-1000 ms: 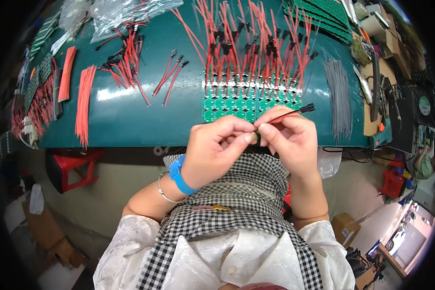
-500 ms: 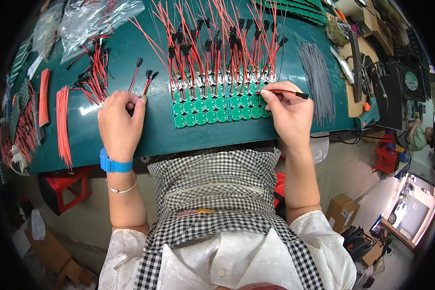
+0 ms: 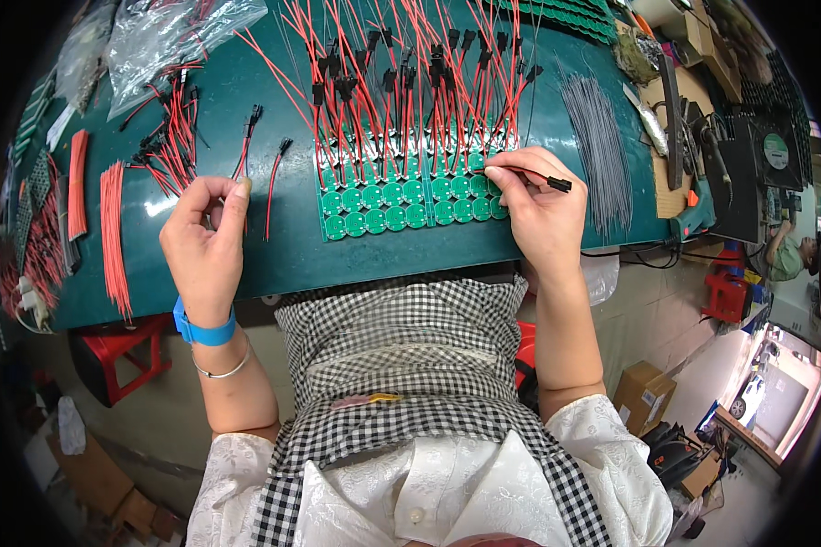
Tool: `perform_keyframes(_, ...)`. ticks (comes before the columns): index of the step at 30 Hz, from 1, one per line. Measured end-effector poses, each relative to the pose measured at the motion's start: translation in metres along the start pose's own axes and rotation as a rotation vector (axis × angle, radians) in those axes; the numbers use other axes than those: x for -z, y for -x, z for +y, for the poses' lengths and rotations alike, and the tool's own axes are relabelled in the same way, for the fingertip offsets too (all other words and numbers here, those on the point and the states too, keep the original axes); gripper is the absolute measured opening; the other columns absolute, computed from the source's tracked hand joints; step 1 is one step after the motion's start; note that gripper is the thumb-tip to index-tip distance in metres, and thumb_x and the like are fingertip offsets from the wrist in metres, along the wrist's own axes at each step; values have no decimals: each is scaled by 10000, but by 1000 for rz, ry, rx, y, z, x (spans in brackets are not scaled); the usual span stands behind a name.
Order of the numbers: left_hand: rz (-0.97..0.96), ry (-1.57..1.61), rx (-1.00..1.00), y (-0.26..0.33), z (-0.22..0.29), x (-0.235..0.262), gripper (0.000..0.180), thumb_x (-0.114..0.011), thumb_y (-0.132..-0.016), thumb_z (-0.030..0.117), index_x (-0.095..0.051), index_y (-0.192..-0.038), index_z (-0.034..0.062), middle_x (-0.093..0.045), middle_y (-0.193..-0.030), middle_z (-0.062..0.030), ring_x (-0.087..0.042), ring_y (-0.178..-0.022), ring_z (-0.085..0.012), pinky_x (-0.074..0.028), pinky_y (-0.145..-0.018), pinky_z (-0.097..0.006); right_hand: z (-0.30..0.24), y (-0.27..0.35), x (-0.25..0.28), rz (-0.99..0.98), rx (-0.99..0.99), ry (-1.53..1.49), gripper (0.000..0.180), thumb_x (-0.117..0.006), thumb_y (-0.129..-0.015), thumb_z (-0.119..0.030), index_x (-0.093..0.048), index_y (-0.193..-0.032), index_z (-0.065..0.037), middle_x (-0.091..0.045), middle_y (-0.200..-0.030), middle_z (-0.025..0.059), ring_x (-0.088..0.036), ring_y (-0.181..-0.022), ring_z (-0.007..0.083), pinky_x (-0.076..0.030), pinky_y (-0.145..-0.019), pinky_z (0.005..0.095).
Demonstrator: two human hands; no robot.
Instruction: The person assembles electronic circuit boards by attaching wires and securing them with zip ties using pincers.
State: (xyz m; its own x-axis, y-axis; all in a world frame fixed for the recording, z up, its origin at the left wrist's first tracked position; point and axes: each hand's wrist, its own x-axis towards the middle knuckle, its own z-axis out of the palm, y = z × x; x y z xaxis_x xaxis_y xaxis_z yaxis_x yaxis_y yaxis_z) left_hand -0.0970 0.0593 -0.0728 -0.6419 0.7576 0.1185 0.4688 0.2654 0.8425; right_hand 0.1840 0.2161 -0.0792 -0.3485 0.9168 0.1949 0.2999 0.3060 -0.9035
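Observation:
My left hand (image 3: 205, 242), a blue band on its wrist, has thumb and forefinger pinched at the lower end of a red-and-black connector lead (image 3: 246, 141). A second lead (image 3: 275, 187) lies loose on the table just right of those fingers. My right hand (image 3: 545, 208) pinches another connector lead (image 3: 531, 172) between thumb and fingers; its black plug points right. That hand is at the right edge of a panel of round green circuit boards (image 3: 383, 219). Many leads with black plugs (image 3: 438, 68) rise from the panel's far rows.
A heap of connector leads (image 3: 169, 137) lies left, near bundles of red wire (image 3: 112, 242). Grey wires (image 3: 597, 155) lie right of the panel. Plastic bags (image 3: 178, 46) are at the far left, stacked green boards (image 3: 566, 18) at the back, and a green-handled tool (image 3: 695, 219) at right.
My left hand has moved left and slightly nearer to me, and one lead now lies uncovered beside it. My right hand, still holding its lead, has shifted slightly left.

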Motion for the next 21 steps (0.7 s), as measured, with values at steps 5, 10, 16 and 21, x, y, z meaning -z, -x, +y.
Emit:
perform_keyframes(5, 40, 297, -45, 2, 1, -2, 98, -593, -991, 114, -597, -948, 27, -659, -847, -13, -425, -607, -11, -319, -533, -178, 1, 0, -1, 1, 17, 19, 88, -719, -786, 70, -713, -856, 16, -662, -776, 65, -604, -660, 109, -477, -608, 236)
perform_keyframes(10, -32, 582, 50, 4, 8, 5, 80, -538, -1016, 102, -568, -1028, 28, -689, -893, -80, -370, -547, -21, -278, -498, -167, 1, 1, -1, -16, 55, 24, 93, -713, -785, 75, -713, -854, 14, -663, -777, 68, -607, -660, 111, -486, -621, 241)
perform_keyframes(16, 37, 656, 46, 11, 20, -5, 139, -532, -1012, 78, -570, -1126, 7, -690, -899, -108, -411, -536, -42, -308, -486, -174, 4, 0, -7, 27, 131, 88, 64, -732, -789, 26, -693, -835, 3, -652, -757, 87, -629, -630, 167, -490, -578, 279)
perform_keyframes(21, -126, 710, 42, 28, 28, -18, 161, -548, -1006, 88, -610, -1110, -17, -697, -865, -140, -480, -523, -71, -362, -471, -184, -1, -6, -16, 22, 283, 463, 170, -765, -795, -81, -604, -777, -31, -617, -711, 98, -607, -578, 245, -477, -538, 348)
